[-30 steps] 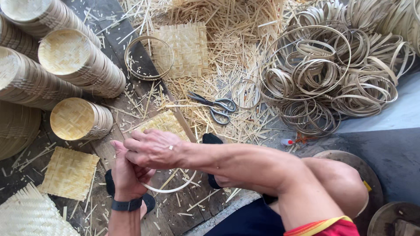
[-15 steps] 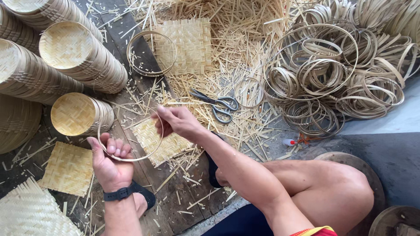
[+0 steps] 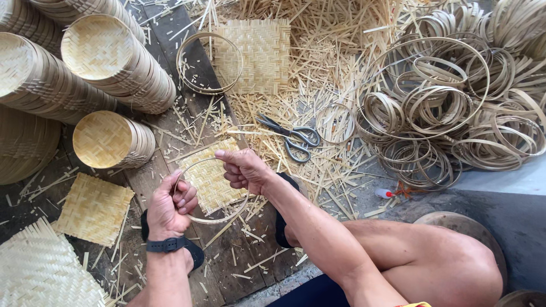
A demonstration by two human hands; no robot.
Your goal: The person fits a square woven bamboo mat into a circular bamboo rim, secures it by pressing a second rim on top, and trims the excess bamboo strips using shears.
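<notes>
My left hand [image 3: 173, 206] and my right hand [image 3: 243, 169] each grip one side of a thin bamboo hoop [image 3: 219, 219]. The hoop hangs just above a small square woven bamboo mat [image 3: 213, 179] that lies on dark wooden planks. The left hand pinches the hoop's left edge; a black watch is on that wrist. The right hand's fingers curl over the hoop's upper right edge.
Scissors [image 3: 293, 136] lie among bamboo offcuts. Another hoop [image 3: 187, 71] rests on a woven mat [image 3: 259, 54] farther off. Stacks of woven baskets [image 3: 114, 62] lie at the left, a heap of bamboo rings [image 3: 455, 108] at the right. More mats [image 3: 94, 207] lie at lower left.
My hands were clasped together close to my body a second ago. They have since moved apart and forward, and the hoop is now spread between them over the square mat.
</notes>
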